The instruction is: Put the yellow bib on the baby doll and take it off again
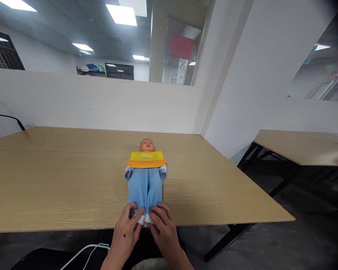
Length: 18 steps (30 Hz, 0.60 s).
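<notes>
A baby doll [147,144] lies on its back on the table, its head pointing away from me. Over its chest is a yellow bib [141,155] with an orange lower band and a white printed design. Blue trousers [141,183] with white cuffs cover its legs, down to the table's front edge. My left hand [128,225] has its fingers curled around the left trouser leg near the cuff. On the other leg, my right hand [165,227] grips the fabric the same way. The doll's feet are not visible.
The wooden table [214,187] ends just under my hands. White cables [87,249] hang below it at the left. A black cable [18,122] reaches the back left. Another table [307,146] stands at right, and a white wall [115,105] rises behind.
</notes>
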Each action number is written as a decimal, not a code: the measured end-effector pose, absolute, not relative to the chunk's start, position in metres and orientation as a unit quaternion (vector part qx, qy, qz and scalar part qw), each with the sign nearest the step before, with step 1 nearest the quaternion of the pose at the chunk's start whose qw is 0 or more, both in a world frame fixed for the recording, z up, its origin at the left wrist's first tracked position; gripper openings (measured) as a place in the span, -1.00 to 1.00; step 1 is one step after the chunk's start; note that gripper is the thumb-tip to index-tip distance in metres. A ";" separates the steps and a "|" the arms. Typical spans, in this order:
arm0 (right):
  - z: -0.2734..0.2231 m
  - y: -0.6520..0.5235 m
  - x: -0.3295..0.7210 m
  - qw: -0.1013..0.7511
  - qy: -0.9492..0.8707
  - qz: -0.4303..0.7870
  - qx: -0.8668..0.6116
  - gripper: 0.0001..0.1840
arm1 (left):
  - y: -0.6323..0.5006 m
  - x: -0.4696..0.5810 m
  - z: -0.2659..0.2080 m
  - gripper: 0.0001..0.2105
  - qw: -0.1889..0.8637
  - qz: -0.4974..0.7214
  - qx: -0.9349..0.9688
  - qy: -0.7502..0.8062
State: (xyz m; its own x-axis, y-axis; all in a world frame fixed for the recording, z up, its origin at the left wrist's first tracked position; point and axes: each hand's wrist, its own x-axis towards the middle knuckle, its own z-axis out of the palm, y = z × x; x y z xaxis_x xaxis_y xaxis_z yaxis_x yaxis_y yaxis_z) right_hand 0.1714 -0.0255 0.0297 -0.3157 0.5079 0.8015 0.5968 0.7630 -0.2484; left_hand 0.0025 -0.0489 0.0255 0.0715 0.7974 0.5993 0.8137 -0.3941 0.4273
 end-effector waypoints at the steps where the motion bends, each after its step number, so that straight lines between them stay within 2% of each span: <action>1: 0.029 -0.026 0.171 0.476 -0.809 -0.045 -0.341 -0.66 | -0.049 0.002 0.026 -0.65 0.011 -0.400 -0.733 -0.549; 8: 0.025 -0.027 0.171 0.486 -0.803 -0.035 -0.344 -0.64 | -0.048 0.000 0.025 -0.65 0.024 -0.398 -0.740 -0.541; 18: 0.015 -0.026 0.171 0.500 -0.798 -0.026 -0.336 -0.59 | -0.046 0.008 0.010 -0.55 0.067 -0.386 -0.738 -0.550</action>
State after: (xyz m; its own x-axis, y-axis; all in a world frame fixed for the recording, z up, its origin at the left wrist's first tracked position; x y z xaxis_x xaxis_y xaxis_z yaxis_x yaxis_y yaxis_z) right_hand 0.1711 -0.0258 0.0152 -0.2744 0.5104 0.8150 0.5630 0.7724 -0.2942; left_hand 0.0075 -0.0457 0.0099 0.0977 0.7592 0.6434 0.8627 -0.3869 0.3256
